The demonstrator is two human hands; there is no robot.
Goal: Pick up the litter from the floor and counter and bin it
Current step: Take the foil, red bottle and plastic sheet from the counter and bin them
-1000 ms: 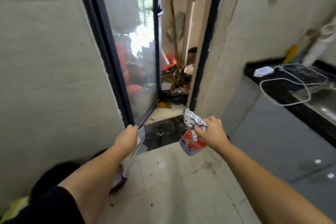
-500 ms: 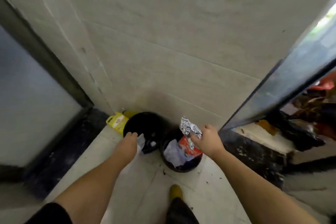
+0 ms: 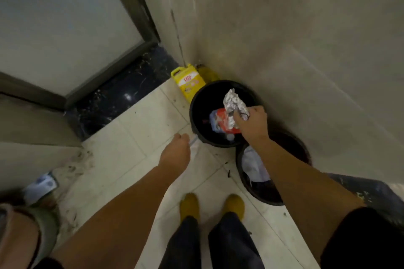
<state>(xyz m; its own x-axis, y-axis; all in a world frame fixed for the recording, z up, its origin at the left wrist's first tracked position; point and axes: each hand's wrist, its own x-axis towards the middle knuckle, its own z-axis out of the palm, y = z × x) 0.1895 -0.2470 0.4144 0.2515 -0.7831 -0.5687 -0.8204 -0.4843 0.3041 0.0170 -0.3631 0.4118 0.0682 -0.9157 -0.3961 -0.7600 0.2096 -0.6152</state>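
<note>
From my feed I see the right hand (image 3: 251, 123) curled tight around a crumpled foil ball (image 3: 235, 103) and a red-and-white wrapper (image 3: 222, 123), both pinched together and hanging over the mouth of the black bin (image 3: 196, 102) at about one o'clock from the shoes; the foil is creased, shiny and lumpy, the wrapper glossy and bent. The left hand (image 3: 176, 152) sits at about eleven o'clock, just short of the bin's rim, fingers folded in on a thin pale strip of something (plastic or paper, too blurred for me to tell) that trails down beside the wrist. The bin is round, matte black and dark inside. A second round black bin (image 3: 244, 179) stands touching it at three o'clock from my feet, partly hidden under the right forearm, with crumpled white paper (image 3: 251, 165) in it. Behind the first bin, at twelve o'clock in the corner, a yellow plastic jug (image 3: 188, 79) with a moulded handle leans by the wall. The floor (image 3: 135, 124) is pale glossy tile with dirt specks, meeting a dark speckled stone threshold (image 3: 122, 91) at ten o'clock. Two mustard-yellow shoes (image 3: 190, 205) point toward the bins
</note>
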